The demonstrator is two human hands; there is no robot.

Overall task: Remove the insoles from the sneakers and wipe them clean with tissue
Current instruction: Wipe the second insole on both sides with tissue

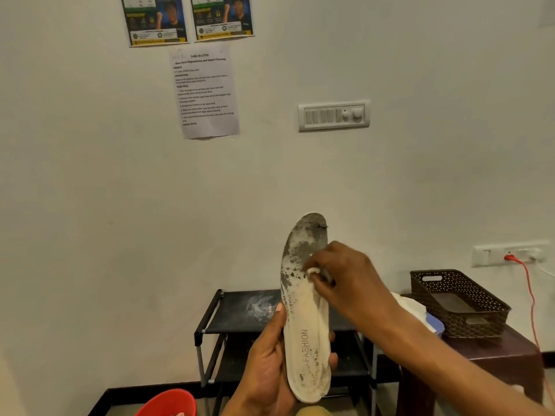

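Note:
A worn white insole (pixel 304 325) printed "FASHION" stands upright in front of me, its toe end grey and dirty. My left hand (pixel 267 370) grips its heel end from the left, thumb along the edge and fingertips showing on the right side. My right hand (pixel 345 277) pinches a small wad of white tissue (pixel 315 273) and presses it against the insole's middle, just below the dirty patch. No sneaker is in view.
A black shoe rack (pixel 228 313) stands against the wall behind the insole. To its right, a dark stool (pixel 495 352) carries a brown perforated basket (pixel 459 304) and a white pack (pixel 414 310). A red bucket (pixel 168 403) sits at the bottom left. An orange cable (pixel 531 295) hangs from a wall socket.

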